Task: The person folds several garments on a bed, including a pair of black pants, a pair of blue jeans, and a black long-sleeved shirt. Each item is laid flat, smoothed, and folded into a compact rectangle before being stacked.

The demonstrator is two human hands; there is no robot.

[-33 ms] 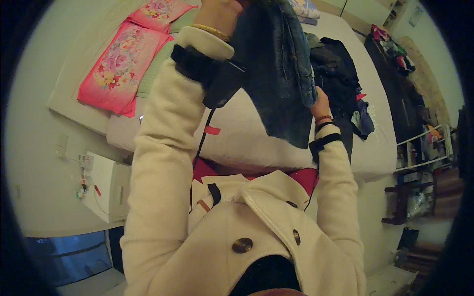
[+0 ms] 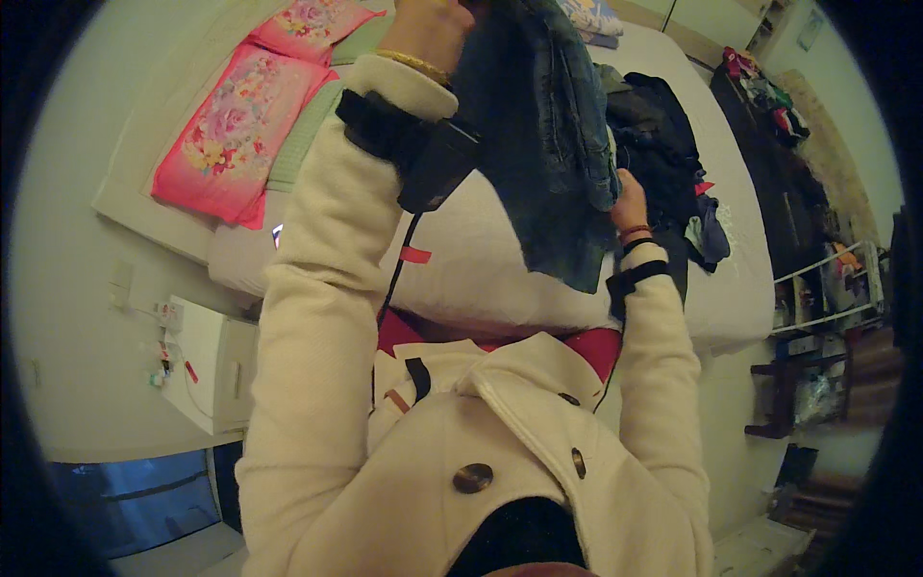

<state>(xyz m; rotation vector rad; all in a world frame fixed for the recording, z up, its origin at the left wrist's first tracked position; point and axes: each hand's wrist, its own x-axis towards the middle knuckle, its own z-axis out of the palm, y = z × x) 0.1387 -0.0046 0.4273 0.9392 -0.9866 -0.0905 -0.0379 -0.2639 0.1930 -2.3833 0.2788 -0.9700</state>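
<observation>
While the right hand (image 2: 631, 204) has its fingers clamped on the right edge of a pair of blue jeans (image 2: 553, 144), the left hand (image 2: 423, 34) meets their far left side; its fingertips run out of view, so I cannot tell whether they are closed. The jeans hang between the 2 hands, above a bed with a pale sheet (image 2: 471, 260). Just right of them lies a heap of dark clothes (image 2: 659, 125); to the far left lie 2 pink floral pillows (image 2: 236, 135).

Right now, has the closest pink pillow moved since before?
No, the closest pink pillow lies in the same spot on the bed, with no visible shift any way.
</observation>
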